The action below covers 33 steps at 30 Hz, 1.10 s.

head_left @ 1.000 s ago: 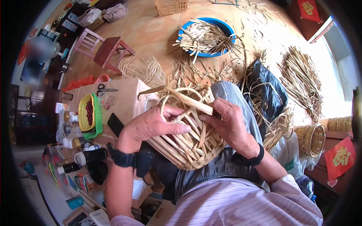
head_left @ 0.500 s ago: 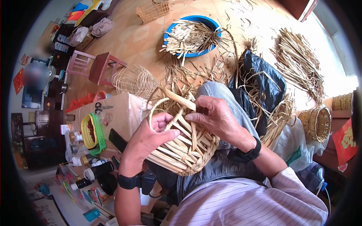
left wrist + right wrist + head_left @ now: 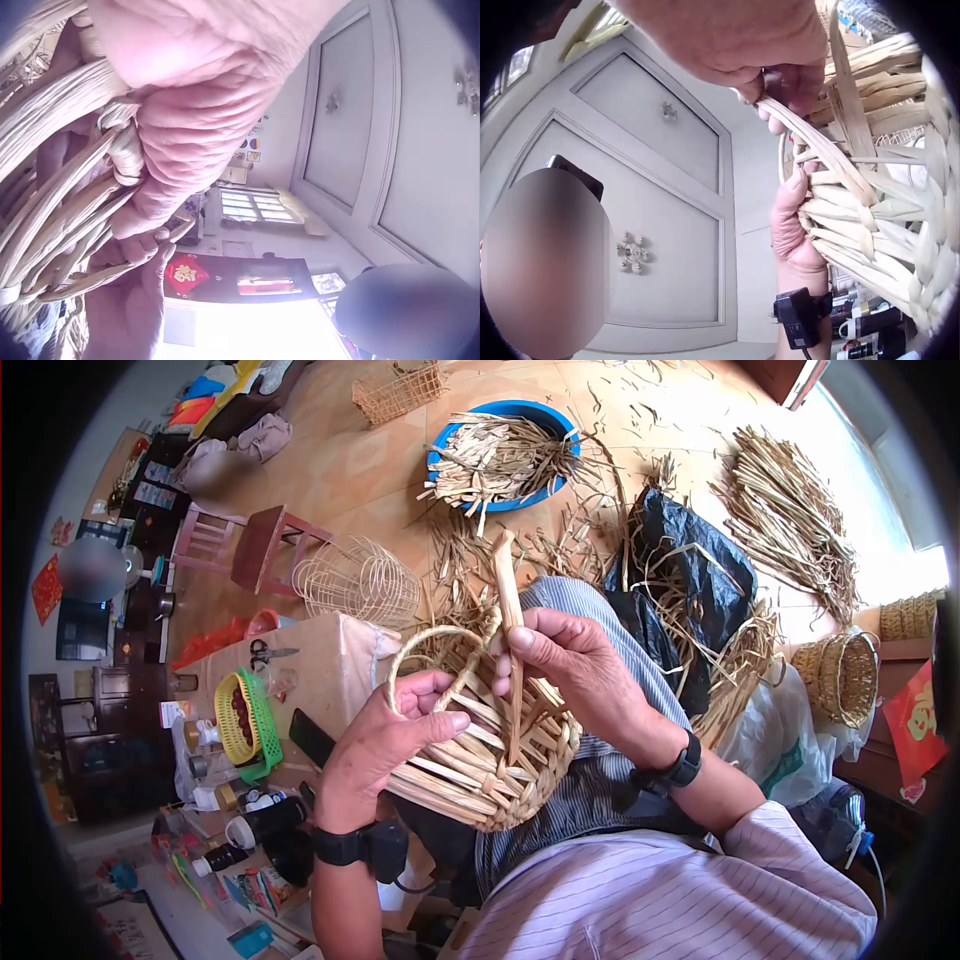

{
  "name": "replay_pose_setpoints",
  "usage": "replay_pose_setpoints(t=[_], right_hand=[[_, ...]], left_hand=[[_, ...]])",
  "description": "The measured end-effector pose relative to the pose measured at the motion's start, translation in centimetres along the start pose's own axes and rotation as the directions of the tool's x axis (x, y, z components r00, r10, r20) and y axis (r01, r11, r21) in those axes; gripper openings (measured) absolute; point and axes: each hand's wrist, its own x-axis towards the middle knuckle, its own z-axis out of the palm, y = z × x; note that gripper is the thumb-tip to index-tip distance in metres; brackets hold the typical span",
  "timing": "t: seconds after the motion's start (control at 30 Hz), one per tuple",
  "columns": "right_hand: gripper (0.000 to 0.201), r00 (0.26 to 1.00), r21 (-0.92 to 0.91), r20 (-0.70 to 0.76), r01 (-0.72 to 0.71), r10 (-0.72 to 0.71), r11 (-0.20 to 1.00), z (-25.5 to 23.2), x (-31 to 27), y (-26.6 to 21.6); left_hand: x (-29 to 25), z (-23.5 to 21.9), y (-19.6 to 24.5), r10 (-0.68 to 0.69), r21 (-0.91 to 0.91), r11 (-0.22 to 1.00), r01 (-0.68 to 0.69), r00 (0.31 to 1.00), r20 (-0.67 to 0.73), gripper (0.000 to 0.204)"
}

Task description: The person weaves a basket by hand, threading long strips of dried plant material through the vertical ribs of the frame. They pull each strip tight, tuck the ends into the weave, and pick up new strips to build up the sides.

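Observation:
A partly woven straw basket [image 3: 450,780] lies tilted across the person's lap, with a braided edge and flat straw ribs. My left hand [image 3: 385,745] grips its upper rim, thumb on the near side and fingers inside the round loop [image 3: 395,660]. At the rim's right end, my right hand [image 3: 585,665] pinches a flat straw strand [image 3: 508,585] between thumb and fingers. The strand's free end points away from the body, and its lower part runs down to the basket's weave. In the right wrist view the strand [image 3: 810,139] stretches from the fingertips to the ribs.
Ahead on the floor stand a blue basin [image 3: 570,435] of straw pieces and a wire-like woven frame [image 3: 360,585]. Black plastic [image 3: 690,560] and a straw bundle [image 3: 790,500] lie at right. The left table [image 3: 320,660] holds scissors [image 3: 270,653] and a yellow basket [image 3: 225,725].
The strand's free end has swung from pointing left over the basket to pointing up and away from the body. My right hand has turned with it; the left keeps its grip.

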Motion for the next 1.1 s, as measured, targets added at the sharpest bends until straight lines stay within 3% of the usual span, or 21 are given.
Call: replay_pose_setpoints(t=[0.17, 0.23, 0.3, 0.4, 0.63, 0.67, 0.8, 0.93, 0.97, 1.1], right_hand=[[0.012, 0.996, -0.158, -0.063, 0.054, -0.065, 0.986, 0.6, -0.8, -0.3], [0.014, 0.978, -0.425, -0.058, 0.157, -0.200, 0.891, 1.5, -1.5, -0.5], [0.023, 0.958, -0.685, 0.033, 0.230, -0.286, 0.691, 1.3, -1.9, -0.3], [0.025, 0.906, -0.738, 0.139, 0.364, -0.399, 0.569, 1.5, -2.4, 0.4], [0.024, 0.842, -0.845, 0.371, 0.481, -0.392, 0.233, 1.4, -4.2, -0.2], [0.025, 0.822, -0.835, 0.412, 0.514, -0.393, 0.199, 1.6, -4.2, 0.1], [0.031, 0.785, -0.853, 0.396, 0.507, -0.477, 0.126, 2.3, -4.3, 1.4], [0.027, 0.766, -0.865, 0.388, 0.494, -0.513, 0.084, 2.9, -4.4, 1.6], [0.026, 0.769, -0.870, 0.381, 0.486, -0.512, 0.083, 3.1, -4.5, 1.7], [0.026, 0.775, -0.883, 0.386, 0.467, -0.500, 0.042, 3.0, -4.7, 1.8]], left_hand=[[-0.1, -0.5, -0.3, 0.016, 0.019, 1.000, -0.016, 1.000, 0.020, 0.045], [0.0, -0.8, -0.5, 0.012, 0.014, 1.000, -0.012, 1.000, 0.025, 0.045], [0.1, -1.1, -1.0, 0.021, 0.009, 1.000, -0.021, 0.999, 0.025, 0.045], [0.1, -0.9, -0.8, 0.035, 0.023, 0.999, -0.035, 0.999, 0.020, 0.045], [-0.2, -1.1, -1.2, 0.063, 0.138, 0.989, -0.061, 0.998, -0.012, 0.049], [-0.3, -0.8, -1.0, 0.109, 0.069, 0.991, -0.113, 0.992, 0.058, 0.049], [-1.2, -0.5, -0.2, 0.114, -0.053, 0.992, -0.111, 0.991, 0.075, 0.050], [1.6, -2.3, -2.4, 0.104, 0.041, 0.993, -0.113, 0.978, 0.183, 0.050], [1.8, -2.5, -2.7, 0.131, -0.005, 0.991, -0.133, 0.970, 0.204, 0.049], [2.1, -2.5, -2.9, 0.099, 0.019, 0.994, -0.104, 0.978, 0.184, 0.045]])
